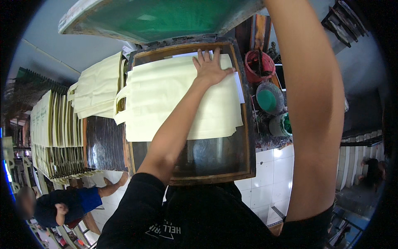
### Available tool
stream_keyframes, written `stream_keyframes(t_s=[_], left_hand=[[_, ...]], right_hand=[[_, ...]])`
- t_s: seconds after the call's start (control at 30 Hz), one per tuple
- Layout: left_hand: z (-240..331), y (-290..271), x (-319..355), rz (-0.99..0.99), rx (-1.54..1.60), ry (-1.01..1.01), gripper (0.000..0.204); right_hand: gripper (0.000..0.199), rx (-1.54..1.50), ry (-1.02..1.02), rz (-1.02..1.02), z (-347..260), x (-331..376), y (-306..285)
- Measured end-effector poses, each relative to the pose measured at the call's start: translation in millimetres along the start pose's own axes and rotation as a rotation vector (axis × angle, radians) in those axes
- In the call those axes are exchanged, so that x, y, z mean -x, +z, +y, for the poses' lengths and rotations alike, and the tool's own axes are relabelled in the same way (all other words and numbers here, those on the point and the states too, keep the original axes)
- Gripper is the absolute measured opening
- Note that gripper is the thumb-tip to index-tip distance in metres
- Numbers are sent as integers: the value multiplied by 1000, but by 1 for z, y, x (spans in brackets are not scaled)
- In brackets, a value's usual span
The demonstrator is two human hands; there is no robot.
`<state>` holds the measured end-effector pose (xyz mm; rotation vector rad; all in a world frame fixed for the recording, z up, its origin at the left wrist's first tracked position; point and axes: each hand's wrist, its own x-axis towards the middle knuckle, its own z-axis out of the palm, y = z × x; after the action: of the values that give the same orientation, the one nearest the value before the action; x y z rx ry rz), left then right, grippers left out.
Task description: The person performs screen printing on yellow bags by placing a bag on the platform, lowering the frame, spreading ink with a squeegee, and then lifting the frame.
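Observation:
My left hand [209, 66] lies flat, fingers spread, on the upper right part of a cream cloth tote bag [166, 99]. The bag is on top of a small stack inside a wooden-framed printing bed [250, 137]. White paper [239, 89] pokes out under the stack's right edge. A green mesh printing screen [157, 16] in a pale frame is tilted up above the bed's far end. My right arm [311, 103] reaches straight up past the screen's right corner, and its hand is cut off by the top edge of the picture.
More cream bags [97, 87] are piled left of the bed. Racks of hanging bags [54, 124] stand further left. A red bucket [259, 66] and green ink tubs [268, 99] sit to the right. A person [62, 205] sits at the lower left on white floor tiles [269, 182].

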<state>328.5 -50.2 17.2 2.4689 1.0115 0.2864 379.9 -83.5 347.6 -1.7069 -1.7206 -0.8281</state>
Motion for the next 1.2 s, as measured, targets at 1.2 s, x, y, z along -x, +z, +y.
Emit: stream_keyframes(t_s=[1.2], left_hand=[[-112,-15,328,-128,1451,-453,25]], right_hand=[[53,-216,37,-422,0,216,235]])
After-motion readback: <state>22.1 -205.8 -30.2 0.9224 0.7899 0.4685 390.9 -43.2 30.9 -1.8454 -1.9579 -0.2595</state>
